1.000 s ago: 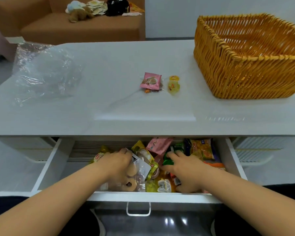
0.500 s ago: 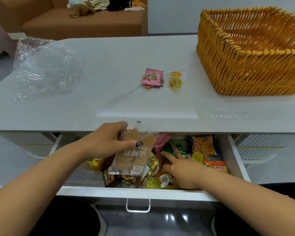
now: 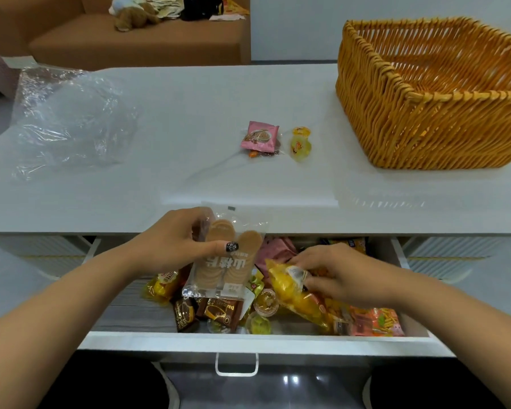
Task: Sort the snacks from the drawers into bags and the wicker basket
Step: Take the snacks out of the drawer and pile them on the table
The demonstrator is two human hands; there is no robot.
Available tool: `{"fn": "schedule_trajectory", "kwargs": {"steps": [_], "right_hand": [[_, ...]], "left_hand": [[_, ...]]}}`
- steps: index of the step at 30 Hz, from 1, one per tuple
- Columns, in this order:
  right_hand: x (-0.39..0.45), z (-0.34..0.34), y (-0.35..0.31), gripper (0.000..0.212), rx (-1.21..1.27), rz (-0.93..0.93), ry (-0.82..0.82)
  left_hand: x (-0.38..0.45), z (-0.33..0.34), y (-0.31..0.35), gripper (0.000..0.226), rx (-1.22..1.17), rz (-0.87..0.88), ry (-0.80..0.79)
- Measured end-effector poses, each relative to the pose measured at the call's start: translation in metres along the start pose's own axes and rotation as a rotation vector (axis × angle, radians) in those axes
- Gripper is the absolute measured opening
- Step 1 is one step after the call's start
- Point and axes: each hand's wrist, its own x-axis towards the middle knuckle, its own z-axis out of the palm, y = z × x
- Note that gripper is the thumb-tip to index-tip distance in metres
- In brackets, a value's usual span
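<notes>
Since half a second ago the right hand (image 3: 340, 276) has left off poking among the packets and now has its fingers curled round a yellow packet (image 3: 298, 293), lifted at 3 o'clock in the drawer (image 3: 248, 342). The left hand (image 3: 171, 246) holds the clear wafer pack (image 3: 224, 261) as before, thumb across its front, over the drawer's far edge at 12 o'clock.

More snacks (image 3: 216, 314) lie heaped in the drawer from the centre to the 4 o'clock corner; its 9 o'clock side shows bare grey lining.

On the white worktop (image 3: 189, 128) a pink packet (image 3: 260, 135) and a jelly cup (image 3: 301, 143) lie just beside each other near the centre. The basket (image 3: 425, 113) stands at 2 o'clock, a crumpled clear bag (image 3: 68, 119) at 10 o'clock, well apart. A brown sofa (image 3: 130, 45) stands beyond the far edge.

Bare worktop lies between the bag and the packets, and along the near edge.
</notes>
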Motion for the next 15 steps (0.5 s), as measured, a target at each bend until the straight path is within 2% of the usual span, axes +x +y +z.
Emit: {"fn": "schedule_trajectory", "kwargs": {"steps": [2,4,7,9,12,15], "right_hand": [[-0.008,-0.018,-0.002,0.025,0.248,0.054,0.032],[-0.010,-0.036,-0.002,0.023,0.474,0.063,0.145],[-0.002,-0.053,0.000,0.019,0.840,0.109,0.449],[0.014,-0.055,0.008,0.018,1.025,0.150,0.687],[0.043,-0.051,0.028,0.018,1.148,0.274,0.955],[0.069,-0.045,0.048,0.021,0.993,0.450,1.086]], "left_hand": [[0.003,0.000,-0.001,0.056,-0.042,-0.001,0.042],[0.007,-0.001,-0.001,0.055,-0.085,-0.014,0.079],[0.011,-0.001,0.002,0.074,-0.217,-0.067,0.142],[0.017,0.001,0.005,0.078,-0.311,-0.145,0.248],[0.033,0.001,0.006,0.081,-0.458,-0.250,0.351],[0.061,0.005,0.005,0.060,-0.662,-0.350,0.434]]}}
